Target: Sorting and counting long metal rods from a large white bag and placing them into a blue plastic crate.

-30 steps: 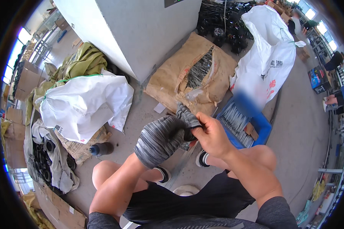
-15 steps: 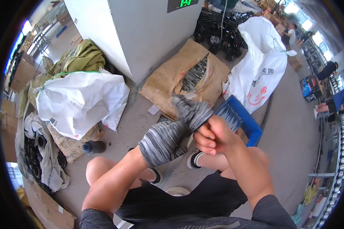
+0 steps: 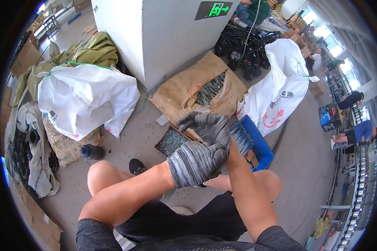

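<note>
Both my hands meet in front of my knees in grey striped knit gloves. My left hand [image 3: 192, 164] is closed round the cuff side of the glove [image 3: 223, 131] worn on my right hand, by the wrist. My right hand [image 3: 207, 125] sits inside that glove with its fingers stretched to the left, holding nothing that I can see. Just beyond the hands lies a torn brown sack [image 3: 176, 94] with thin metal pieces [image 3: 211, 90] showing through its opening. A small box of little metal parts [image 3: 171, 142] is to their left, and a blue bin [image 3: 262, 150] with long metal pieces to their right.
White sacks stand at the left [image 3: 90, 98] and right [image 3: 276, 92]. A dark bottle [image 3: 92, 152] is by my left knee. Ahead rises a white pillar [image 3: 171, 42], with a black heap [image 3: 247, 42] beside it. People work along a roller conveyor [image 3: 356, 184] at far right.
The right glove, earlier only partly on with bare fingers showing, now covers my right hand. My left hand has shifted to its wrist. The view has tilted, uncovering the small parts box.
</note>
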Demonstrator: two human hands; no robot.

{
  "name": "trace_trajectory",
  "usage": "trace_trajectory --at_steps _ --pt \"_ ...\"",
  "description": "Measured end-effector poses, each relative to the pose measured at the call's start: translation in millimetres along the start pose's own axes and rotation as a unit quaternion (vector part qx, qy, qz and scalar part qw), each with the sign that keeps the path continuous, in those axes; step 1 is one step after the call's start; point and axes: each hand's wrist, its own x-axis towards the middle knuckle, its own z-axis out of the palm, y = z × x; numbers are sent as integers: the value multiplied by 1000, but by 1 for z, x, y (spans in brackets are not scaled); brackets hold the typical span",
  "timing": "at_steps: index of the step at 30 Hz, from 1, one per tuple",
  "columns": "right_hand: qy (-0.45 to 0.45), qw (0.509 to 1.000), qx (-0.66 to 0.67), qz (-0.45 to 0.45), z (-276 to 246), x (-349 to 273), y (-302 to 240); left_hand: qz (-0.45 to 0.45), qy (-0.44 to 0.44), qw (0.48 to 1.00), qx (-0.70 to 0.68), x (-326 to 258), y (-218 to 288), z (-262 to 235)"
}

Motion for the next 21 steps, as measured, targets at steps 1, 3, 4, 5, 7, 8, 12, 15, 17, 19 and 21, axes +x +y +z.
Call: trace_trajectory --at_steps 1,3,4,5,7,8,12,15,17,19,21 --pt "3 1000 -5 -2 -9 8 9 6 8 1000 -16 1 2 1" --pt "-78 920 -198 -328 -36 28 41 -3 -12 1000 8 7 12 -1" --pt "-78 922 -198 -324 -31 31 39 -20 -35 999 31 5 12 1" --pt "3 965 -116 -234 -18 33 30 -23 -34 999 32 2 10 3" --pt "82 987 -30 -138 -14 36 32 -30 -32 998 53 -4 3 11" --pt "84 984 -43 -152 -23 36 37 -25 -32 998 51 -1 8 8" --pt "43 939 333 75 -14 50 27 -75 -75 993 54 -2 7 -1" --pt "-17 923 376 75 24 44 20 -80 -38 995 41 -11 0 4" --pt "-117 921 372 -9 5 49 44 -62 -22 997 26 -6 7 4" --pt "-4 965 258 -51 -10 74 54 -90 -52 994 40 -4 12 -5" --pt "179 969 159 -56 -19 82 43 -104 -6 994 -30 -4 11 -7"
